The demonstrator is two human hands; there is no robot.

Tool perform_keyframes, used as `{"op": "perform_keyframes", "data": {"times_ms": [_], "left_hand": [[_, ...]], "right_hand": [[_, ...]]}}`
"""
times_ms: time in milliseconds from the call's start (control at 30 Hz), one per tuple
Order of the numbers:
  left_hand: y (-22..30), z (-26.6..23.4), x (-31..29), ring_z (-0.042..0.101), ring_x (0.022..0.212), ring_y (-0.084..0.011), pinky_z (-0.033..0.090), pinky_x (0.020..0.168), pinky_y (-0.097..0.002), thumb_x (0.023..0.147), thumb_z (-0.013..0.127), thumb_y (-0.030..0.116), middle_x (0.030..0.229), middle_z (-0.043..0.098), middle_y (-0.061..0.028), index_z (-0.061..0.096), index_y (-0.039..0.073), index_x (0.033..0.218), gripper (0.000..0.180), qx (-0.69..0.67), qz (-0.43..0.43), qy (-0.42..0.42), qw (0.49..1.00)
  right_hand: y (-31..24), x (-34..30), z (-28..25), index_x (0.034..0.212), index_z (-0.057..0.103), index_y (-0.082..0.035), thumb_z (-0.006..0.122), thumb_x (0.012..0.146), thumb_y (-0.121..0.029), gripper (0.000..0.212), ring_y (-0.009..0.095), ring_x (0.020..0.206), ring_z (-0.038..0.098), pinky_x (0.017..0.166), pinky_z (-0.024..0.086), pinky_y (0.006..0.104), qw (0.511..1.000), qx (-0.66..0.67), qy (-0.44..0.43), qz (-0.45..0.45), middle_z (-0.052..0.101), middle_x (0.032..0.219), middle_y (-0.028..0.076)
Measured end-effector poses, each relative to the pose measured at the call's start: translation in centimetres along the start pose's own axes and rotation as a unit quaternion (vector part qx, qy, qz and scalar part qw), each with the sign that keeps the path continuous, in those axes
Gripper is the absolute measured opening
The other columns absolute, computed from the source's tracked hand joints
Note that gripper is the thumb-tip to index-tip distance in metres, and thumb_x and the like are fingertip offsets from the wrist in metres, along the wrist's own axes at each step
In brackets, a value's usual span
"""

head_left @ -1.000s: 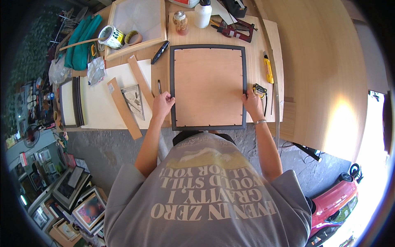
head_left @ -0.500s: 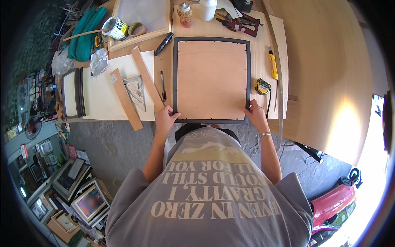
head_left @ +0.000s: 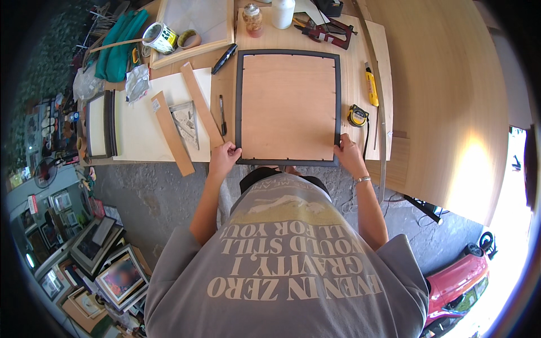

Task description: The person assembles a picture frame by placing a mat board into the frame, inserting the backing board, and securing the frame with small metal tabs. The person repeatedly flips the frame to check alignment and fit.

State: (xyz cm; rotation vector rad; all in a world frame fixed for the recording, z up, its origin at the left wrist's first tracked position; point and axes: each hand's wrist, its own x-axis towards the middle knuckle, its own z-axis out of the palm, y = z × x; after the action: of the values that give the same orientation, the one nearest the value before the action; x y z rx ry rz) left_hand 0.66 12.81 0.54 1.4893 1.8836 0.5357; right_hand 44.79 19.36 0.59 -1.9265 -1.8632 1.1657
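A dark picture frame [head_left: 239, 107] lies face down at the table's near edge. Its brown backing board [head_left: 288, 107] faces up, with small dark tabs along the inner rim. My left hand [head_left: 225, 159] is closed at the frame's lower left corner, thumb and fingertips against the outer edge. On the opposite side, my right hand [head_left: 351, 158] pinches the frame near its lower right corner. The undersides of both grips are hidden. A black pen [head_left: 222, 115] lies left of the frame, and a yellow tape measure [head_left: 358, 115] is just right of it.
Two wooden strips [head_left: 172, 135] and a set square [head_left: 184, 125] lie on white board to the left. Farther right are a yellow cutter [head_left: 371, 85] and a long metal strip [head_left: 378, 73]. Red-handled pliers-like tool [head_left: 335, 36], glass jar [head_left: 253, 21] and paint tub [head_left: 160, 38] stand behind.
My left thumb has drawn back from over the frame's rim to its outer edge. The frame stays in place on the table; the whole view has shifted slightly.
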Motion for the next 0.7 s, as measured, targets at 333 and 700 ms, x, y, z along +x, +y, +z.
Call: {"op": "perform_keyframes", "data": {"times_ms": [333, 700], "left_hand": [[4.5, 1.3, -5.1, 0.064, 0.110, -0.0325, 0.051, 0.091, -0.0415, 0.087, 0.079, 0.028, 0.122, 0.067, -0.0135, 0.068, 0.005, 0.119, 0.041, 0.156, 0.102, 0.131, 0.974], [-0.6, 5.3, -2.5, 0.056, 0.130, -0.0300, 0.048, 0.107, -0.0412, 0.082, 0.076, 0.008, 0.136, 0.061, -0.0096, 0.065, 0.001, 0.123, 0.042, 0.168, 0.210, 0.075, 0.960]], "right_hand": [[-1.3, -5.5, 1.7, 0.119, 0.061, -0.006, 0.078, 0.086, -0.018, 0.039, 0.033, 0.096, 0.064, 0.080, 0.055, 0.0453, 0.964, -0.156, 0.128, -0.175, 0.063, 0.109, 0.012], [-1.8, -3.1, 7.8, 0.114, 0.059, -0.003, 0.072, 0.082, 0.000, 0.034, 0.035, 0.105, 0.060, 0.087, 0.053, 0.0458, 0.966, -0.127, 0.058, -0.220, 0.057, 0.109, 0.014]]}}
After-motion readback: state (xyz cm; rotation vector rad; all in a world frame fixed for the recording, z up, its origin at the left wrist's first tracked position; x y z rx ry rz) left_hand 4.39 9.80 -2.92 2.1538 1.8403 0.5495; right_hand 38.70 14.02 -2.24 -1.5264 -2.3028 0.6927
